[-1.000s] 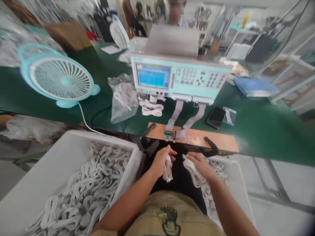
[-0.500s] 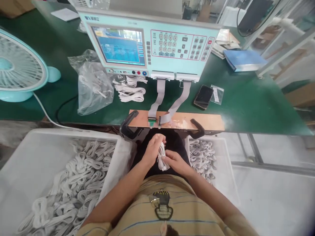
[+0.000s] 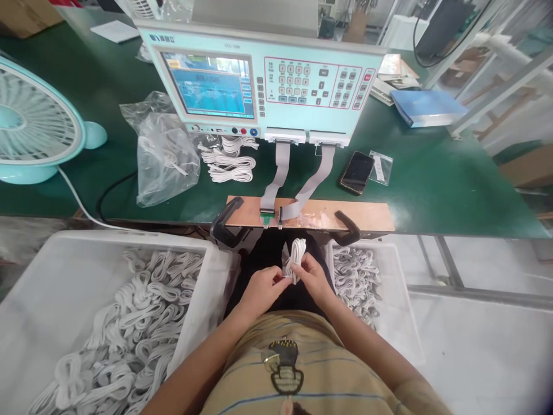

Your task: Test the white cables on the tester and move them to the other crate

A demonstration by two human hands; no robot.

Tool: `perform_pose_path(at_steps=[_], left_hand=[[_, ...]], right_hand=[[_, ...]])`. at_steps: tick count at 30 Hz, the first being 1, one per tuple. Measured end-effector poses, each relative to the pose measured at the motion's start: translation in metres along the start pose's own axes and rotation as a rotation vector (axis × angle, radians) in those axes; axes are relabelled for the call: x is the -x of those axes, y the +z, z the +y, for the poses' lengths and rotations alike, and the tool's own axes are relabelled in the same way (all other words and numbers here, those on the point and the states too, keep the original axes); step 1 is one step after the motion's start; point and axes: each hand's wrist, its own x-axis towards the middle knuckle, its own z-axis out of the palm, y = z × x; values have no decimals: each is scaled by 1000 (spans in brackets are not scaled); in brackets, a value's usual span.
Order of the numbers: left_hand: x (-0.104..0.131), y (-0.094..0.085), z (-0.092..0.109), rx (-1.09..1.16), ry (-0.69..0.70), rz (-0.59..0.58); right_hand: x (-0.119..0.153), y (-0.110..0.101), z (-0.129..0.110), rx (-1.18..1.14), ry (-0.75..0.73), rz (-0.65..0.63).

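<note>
A coiled bundle of white cable [image 3: 298, 252] stands upright above my lap, in front of the dark trousers. My right hand [image 3: 314, 281] is closed on the lower part of the bundle, thumb across its front. On the other side my left hand [image 3: 264, 289] pinches at the bundle's lower left, where a cable end seems to stick out; the fingers partly hide it. Just beyond the hands, a copper-coloured board [image 3: 358, 214] at the table edge carries two small connector sockets [image 3: 266, 219] fed by grey ribbon cables [image 3: 283, 167].
Black clamps [image 3: 225, 222] grip the board. A tester with a screen [image 3: 207, 83] stands behind it. White bins of coiled cables flank me, left [image 3: 207, 288] and right [image 3: 404, 305]. On the green table lie cable bundles [image 3: 233, 167], plastic bags [image 3: 166, 161], a phone [image 3: 356, 172] and a fan [image 3: 34, 121].
The bundle has swung up and slightly right in my right hand. My left hand has dropped from the bundle's top to its lower left side and now pinches there.
</note>
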Motion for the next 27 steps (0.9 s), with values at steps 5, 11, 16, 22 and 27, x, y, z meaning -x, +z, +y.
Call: perform_pose_path(at_steps=[5,11,16,22,27], left_hand=[[4,2,9,162,101,164],[2,-3,10,247,211,182],[-4,-10,-1,304,96,209],[-16,-10,0,507,-31,223],[-30,-6,3,700,-109,322]], right_hand=[[-4,-1,3,13,36,8],[-7,-4,12,132,101,21],[1,-13,0,814,-515,-18],[-6,-9,-30,866,-667,-320],[-32,13,-34,428,-348,-30]])
